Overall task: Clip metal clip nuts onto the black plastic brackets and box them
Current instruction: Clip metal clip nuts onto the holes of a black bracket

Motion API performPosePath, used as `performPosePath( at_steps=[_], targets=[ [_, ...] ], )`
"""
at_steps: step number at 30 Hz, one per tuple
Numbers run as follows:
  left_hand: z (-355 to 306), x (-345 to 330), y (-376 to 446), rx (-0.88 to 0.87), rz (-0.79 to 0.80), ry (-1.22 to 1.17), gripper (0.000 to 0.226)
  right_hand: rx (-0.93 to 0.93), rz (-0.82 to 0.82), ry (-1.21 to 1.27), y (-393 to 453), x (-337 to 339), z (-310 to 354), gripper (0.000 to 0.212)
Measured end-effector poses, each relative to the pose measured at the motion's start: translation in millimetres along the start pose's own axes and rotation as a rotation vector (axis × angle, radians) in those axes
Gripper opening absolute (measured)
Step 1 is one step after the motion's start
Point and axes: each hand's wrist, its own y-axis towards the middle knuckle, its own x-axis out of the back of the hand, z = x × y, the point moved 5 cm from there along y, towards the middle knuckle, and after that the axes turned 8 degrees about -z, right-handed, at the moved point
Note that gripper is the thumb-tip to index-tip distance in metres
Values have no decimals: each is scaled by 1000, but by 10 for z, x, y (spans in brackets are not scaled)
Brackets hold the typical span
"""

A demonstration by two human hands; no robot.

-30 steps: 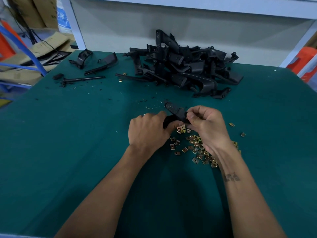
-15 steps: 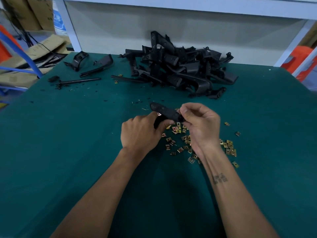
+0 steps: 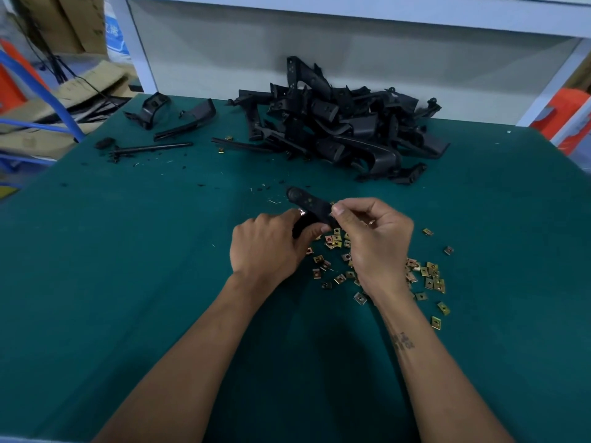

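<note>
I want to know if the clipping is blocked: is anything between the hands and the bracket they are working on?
Nothing visible is. The left hand and right hand both already grip the black bracket directly, above the loose clip nuts on the green table. No box is in view.

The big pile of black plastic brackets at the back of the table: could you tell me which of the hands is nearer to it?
Right. The right hand sits almost directly below the pile of black plastic brackets; the left hand lies lower and further left.
</note>
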Motion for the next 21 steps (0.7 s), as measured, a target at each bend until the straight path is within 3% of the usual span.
performPosePath(
  at_steps=[5,13,21],
  targets=[
    [8,-17,-3,16,24,1,75,-97,-64,116,16,-3,-48,27],
    [23,-19,-4,45,63,-2,83,-6,-101,58,25,4,-55,19],
    [-6,-17,-5,3,63,12,72,56,-18,-63,84,35,-39,22]
  ],
)
